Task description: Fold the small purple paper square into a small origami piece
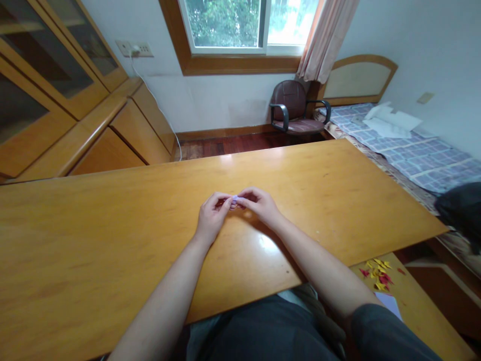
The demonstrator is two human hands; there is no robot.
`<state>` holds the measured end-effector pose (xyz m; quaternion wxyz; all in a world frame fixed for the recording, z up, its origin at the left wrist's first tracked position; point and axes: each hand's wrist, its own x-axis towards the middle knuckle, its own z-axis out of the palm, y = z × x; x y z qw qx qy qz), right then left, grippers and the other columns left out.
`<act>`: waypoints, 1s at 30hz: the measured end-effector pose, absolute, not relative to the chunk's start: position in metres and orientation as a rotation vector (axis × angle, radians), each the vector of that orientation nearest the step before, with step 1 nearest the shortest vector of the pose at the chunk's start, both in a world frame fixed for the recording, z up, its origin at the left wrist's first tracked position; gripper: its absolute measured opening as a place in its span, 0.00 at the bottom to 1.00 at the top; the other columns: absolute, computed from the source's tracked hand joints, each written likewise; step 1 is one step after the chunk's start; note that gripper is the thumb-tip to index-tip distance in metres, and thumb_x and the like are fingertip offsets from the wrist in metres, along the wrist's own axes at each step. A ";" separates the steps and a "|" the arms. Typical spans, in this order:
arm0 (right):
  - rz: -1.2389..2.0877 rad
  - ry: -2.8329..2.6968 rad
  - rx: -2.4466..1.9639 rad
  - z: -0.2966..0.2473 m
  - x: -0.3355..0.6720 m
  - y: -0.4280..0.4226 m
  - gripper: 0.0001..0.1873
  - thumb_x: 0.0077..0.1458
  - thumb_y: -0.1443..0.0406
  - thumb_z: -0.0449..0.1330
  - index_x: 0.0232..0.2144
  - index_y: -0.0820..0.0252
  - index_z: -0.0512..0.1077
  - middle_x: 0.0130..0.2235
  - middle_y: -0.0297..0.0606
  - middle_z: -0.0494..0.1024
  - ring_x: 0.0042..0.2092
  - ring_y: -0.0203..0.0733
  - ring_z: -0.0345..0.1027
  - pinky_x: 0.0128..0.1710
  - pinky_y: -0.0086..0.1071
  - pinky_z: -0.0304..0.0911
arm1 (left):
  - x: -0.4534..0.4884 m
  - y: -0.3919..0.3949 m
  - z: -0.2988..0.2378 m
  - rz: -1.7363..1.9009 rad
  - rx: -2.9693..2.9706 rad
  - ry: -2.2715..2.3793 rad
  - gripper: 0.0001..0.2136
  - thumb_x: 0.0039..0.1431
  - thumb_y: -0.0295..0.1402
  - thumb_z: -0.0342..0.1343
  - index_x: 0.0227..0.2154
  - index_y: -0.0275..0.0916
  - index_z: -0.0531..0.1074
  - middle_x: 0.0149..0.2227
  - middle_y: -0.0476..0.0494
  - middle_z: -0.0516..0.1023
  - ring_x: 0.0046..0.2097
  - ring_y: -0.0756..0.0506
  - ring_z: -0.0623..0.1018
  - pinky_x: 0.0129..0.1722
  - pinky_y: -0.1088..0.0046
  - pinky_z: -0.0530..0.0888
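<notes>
Between my two hands is a small piece of folded purple paper (235, 198), mostly covered by fingers. My left hand (215, 213) pinches it from the left with thumb and fingertips. From the right, my right hand (259, 204) grips the same paper, thumb and forefinger pressed together. Both hands are over the middle of the wooden table (124, 240). The exact shape of the folds is too small to make out.
On a lower surface at the right lie several yellow and red folded paper pieces (379, 273) and a stack of purple paper (389, 304). A brown armchair (291, 105) stands beyond the table. A bed (409, 145) is at right, a cabinet (93, 130) at left.
</notes>
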<state>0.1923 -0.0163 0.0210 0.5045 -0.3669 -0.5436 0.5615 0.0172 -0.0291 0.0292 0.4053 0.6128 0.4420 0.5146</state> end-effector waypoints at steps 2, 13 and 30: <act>1.357 -1.302 -0.889 0.021 0.193 -0.016 0.16 0.49 0.55 0.69 0.35 0.59 0.75 0.31 0.35 0.79 0.32 0.37 0.72 0.36 0.32 0.69 | 0.017 -0.028 0.027 1.303 1.508 1.120 0.10 0.59 0.40 0.60 0.36 0.38 0.75 0.32 0.47 0.80 0.33 0.48 0.79 0.38 0.72 0.75; 1.314 -1.347 -0.906 0.016 0.192 -0.014 0.14 0.50 0.56 0.67 0.35 0.59 0.76 0.32 0.35 0.79 0.34 0.37 0.72 0.38 0.32 0.67 | 0.022 -0.027 0.026 1.286 1.428 1.103 0.11 0.55 0.39 0.64 0.35 0.39 0.72 0.33 0.49 0.78 0.33 0.49 0.79 0.37 0.73 0.76; 0.858 -1.655 -0.950 0.031 0.197 -0.017 0.07 0.56 0.60 0.64 0.34 0.56 0.76 0.34 0.36 0.75 0.37 0.39 0.69 0.37 0.33 0.65 | 0.018 -0.028 0.026 1.302 1.576 1.009 0.07 0.59 0.37 0.60 0.34 0.39 0.75 0.38 0.44 0.77 0.38 0.47 0.78 0.40 0.70 0.76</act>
